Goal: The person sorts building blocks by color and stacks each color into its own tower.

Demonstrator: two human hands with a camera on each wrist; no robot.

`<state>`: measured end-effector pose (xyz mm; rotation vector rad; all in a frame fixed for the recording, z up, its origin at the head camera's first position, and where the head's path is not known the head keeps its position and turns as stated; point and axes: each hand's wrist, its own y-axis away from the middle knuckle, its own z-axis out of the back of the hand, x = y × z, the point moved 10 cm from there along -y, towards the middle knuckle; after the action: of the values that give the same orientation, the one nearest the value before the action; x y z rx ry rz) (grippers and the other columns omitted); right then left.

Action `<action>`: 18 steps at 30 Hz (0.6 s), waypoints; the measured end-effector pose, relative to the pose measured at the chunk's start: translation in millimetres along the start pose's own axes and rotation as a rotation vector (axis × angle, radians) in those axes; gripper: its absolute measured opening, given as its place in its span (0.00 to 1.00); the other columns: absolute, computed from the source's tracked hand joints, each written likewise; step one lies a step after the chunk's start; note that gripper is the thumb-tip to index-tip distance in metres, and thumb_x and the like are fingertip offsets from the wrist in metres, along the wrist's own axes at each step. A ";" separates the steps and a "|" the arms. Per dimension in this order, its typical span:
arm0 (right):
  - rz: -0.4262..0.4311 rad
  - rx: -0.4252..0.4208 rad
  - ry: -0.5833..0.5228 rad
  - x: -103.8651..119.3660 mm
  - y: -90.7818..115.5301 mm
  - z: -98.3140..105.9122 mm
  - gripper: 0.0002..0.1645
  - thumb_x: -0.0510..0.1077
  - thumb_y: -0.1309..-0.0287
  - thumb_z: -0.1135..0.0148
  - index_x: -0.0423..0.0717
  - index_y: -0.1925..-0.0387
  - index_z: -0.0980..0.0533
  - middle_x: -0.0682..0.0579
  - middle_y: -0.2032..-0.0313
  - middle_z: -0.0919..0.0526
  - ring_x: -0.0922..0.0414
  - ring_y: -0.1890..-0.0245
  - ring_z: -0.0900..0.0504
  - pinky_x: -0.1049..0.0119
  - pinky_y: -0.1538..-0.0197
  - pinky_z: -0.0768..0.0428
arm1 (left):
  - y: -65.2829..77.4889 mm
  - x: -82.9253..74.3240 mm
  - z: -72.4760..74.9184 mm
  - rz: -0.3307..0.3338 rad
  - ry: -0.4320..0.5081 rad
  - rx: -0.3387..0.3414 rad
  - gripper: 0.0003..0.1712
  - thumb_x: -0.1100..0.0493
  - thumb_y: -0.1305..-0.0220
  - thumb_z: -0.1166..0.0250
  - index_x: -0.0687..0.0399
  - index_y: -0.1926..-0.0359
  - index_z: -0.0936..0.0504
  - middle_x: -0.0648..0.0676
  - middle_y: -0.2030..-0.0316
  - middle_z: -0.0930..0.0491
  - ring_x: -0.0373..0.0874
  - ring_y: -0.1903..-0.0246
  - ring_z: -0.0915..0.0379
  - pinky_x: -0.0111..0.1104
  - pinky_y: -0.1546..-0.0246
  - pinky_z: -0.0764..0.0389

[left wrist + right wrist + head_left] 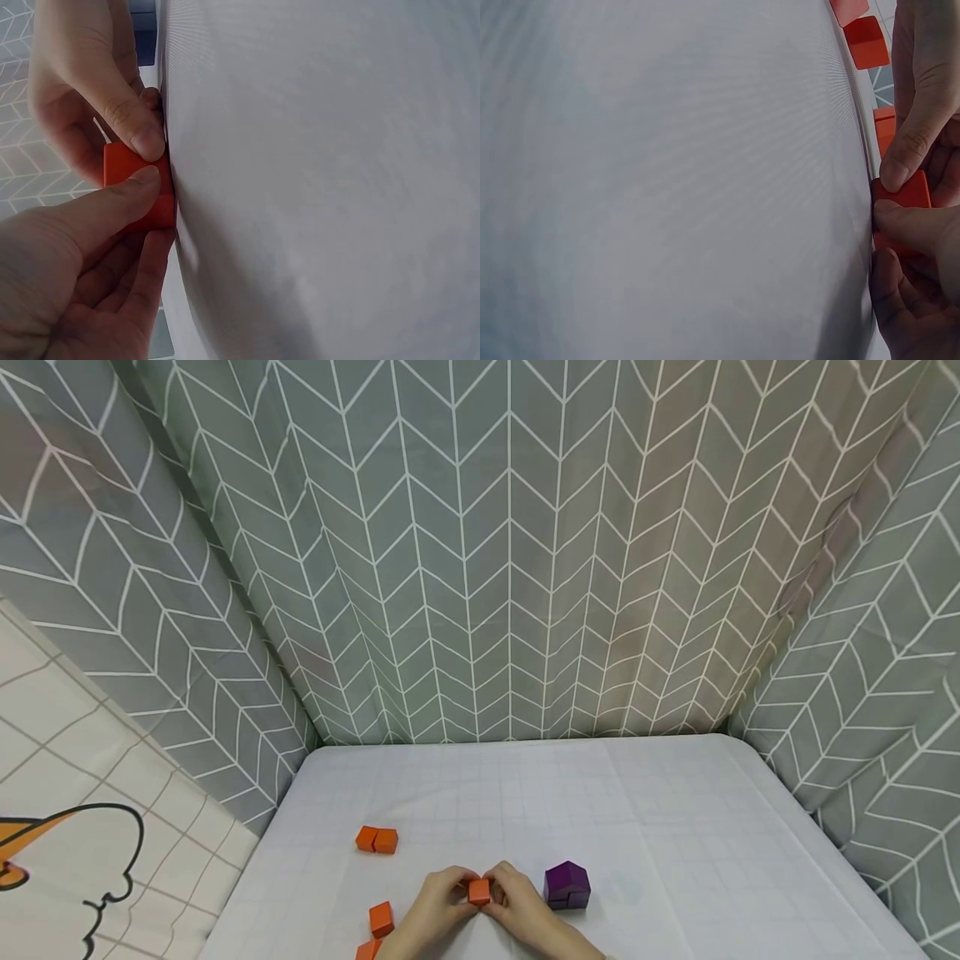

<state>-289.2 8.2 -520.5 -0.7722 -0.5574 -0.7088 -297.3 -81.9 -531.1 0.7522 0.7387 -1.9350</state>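
Observation:
An orange block (478,892) sits on the white tabletop, pinched between my two hands. My left hand (437,903) holds its left side and my right hand (522,908) its right side. In the left wrist view both thumbs press the near face of the orange block (129,166), close together, while the other fingers curl behind and beside it. From the right wrist, the same orange block (907,193) appears low against the table. Whether it is one piece or two set together I cannot tell. A purple block shape (567,887) with a peaked top stands just right of my right hand.
Two orange blocks (377,840) lie side by side at the back left. More orange blocks (381,919) lie left of my left forearm, partly cut off by the frame. A patterned grey curtain (510,568) hangs beyond the white table (675,827).

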 end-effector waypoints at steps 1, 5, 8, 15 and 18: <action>0.001 -0.004 -0.004 0.3 0.1 0.4 0.13 0.38 0.55 0.34 0.41 0.66 0.28 0.54 0.75 0.30 0.69 0.77 0.34 0.81 0.76 0.34 | 0.1 -0.7 0.1 0.000 0.004 0.001 0.15 0.62 0.53 0.32 0.57 0.61 0.22 0.50 0.64 0.21 0.37 0.63 0.26 0.29 0.63 0.24; 0.016 -0.016 -0.003 2.1 0.2 1.9 0.13 0.38 0.55 0.34 0.40 0.66 0.28 0.53 0.75 0.30 0.68 0.78 0.34 0.81 0.76 0.34 | -0.1 -4.0 1.1 -0.025 0.009 -0.006 0.15 0.63 0.53 0.32 0.58 0.61 0.22 0.51 0.64 0.21 0.38 0.63 0.26 0.29 0.63 0.24; 0.020 -0.017 -0.003 3.1 0.0 2.3 0.12 0.38 0.54 0.34 0.40 0.67 0.27 0.53 0.75 0.30 0.68 0.78 0.34 0.81 0.76 0.35 | 0.1 -4.4 1.7 -0.035 0.006 -0.011 0.15 0.63 0.53 0.31 0.58 0.61 0.22 0.51 0.64 0.21 0.38 0.64 0.26 0.29 0.63 0.24; 0.000 -0.003 -0.003 1.0 0.1 0.9 0.12 0.38 0.55 0.34 0.41 0.67 0.27 0.53 0.74 0.30 0.69 0.77 0.34 0.81 0.76 0.34 | 0.5 -5.6 1.0 -0.053 -0.019 -0.014 0.16 0.65 0.54 0.31 0.59 0.62 0.22 0.51 0.65 0.21 0.37 0.64 0.26 0.28 0.64 0.24; -0.013 0.010 -0.002 0.2 0.1 0.5 0.12 0.38 0.54 0.34 0.41 0.67 0.27 0.53 0.74 0.29 0.69 0.77 0.34 0.81 0.75 0.34 | -0.3 -4.5 0.0 -0.041 -0.023 -0.006 0.16 0.65 0.54 0.31 0.58 0.61 0.22 0.50 0.65 0.21 0.37 0.64 0.27 0.28 0.63 0.24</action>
<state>-289.1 8.5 -520.1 -0.7602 -0.5676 -0.7172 -295.7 -79.4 -527.6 0.7153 0.7514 -1.9743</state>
